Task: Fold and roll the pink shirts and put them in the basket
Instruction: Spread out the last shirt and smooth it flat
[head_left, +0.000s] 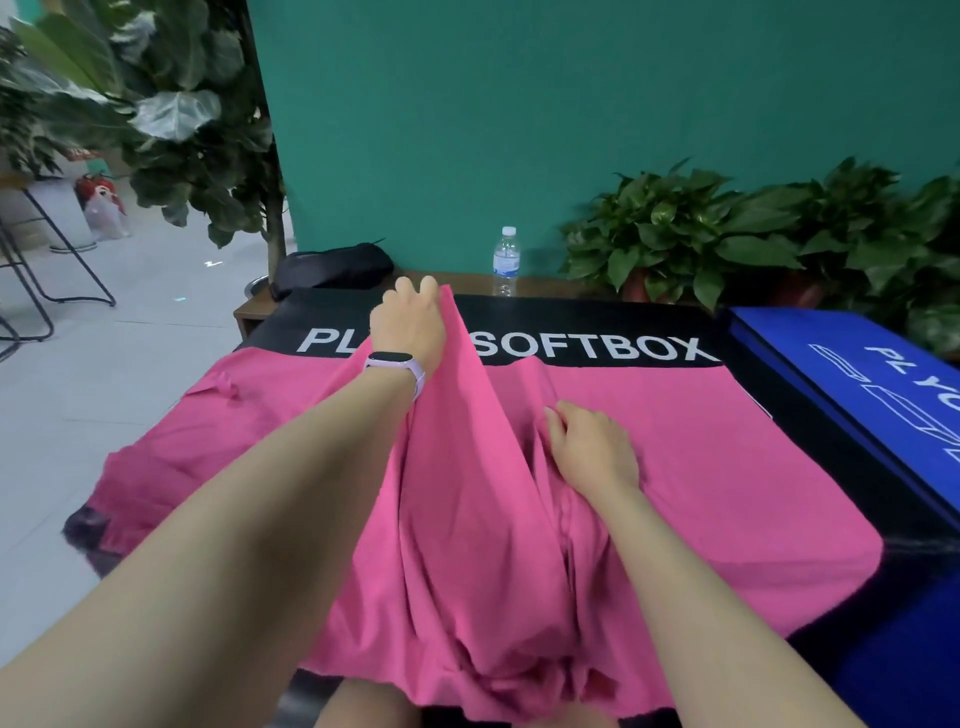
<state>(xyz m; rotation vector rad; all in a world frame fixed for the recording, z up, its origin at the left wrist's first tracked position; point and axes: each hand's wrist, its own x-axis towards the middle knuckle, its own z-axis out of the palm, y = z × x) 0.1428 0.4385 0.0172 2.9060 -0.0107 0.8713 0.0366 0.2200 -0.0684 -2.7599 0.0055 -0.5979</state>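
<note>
Left hand (410, 317), with a pale lilac band on its wrist (397, 366), is raised at the far side of the bench and its curled fingers pinch the edge of a soft, matte pink cotton shirt (701, 467), lifting the cloth into a tall draped ridge that falls in long folds toward the person. Right hand (592, 449) lies lower on the fabric beside that ridge, knuckles up, its fingers curled into a gathered crease of the cloth. The rest of the shirt spreads flat and lightly wrinkled over a black mat with white block lettering (597, 345) covering the bench. A blue printed panel (857, 384) lies just beside it on the right. A clear plastic water bottle (506, 260) stands upright behind the mat, near leafy potted plants (701, 228).
</note>
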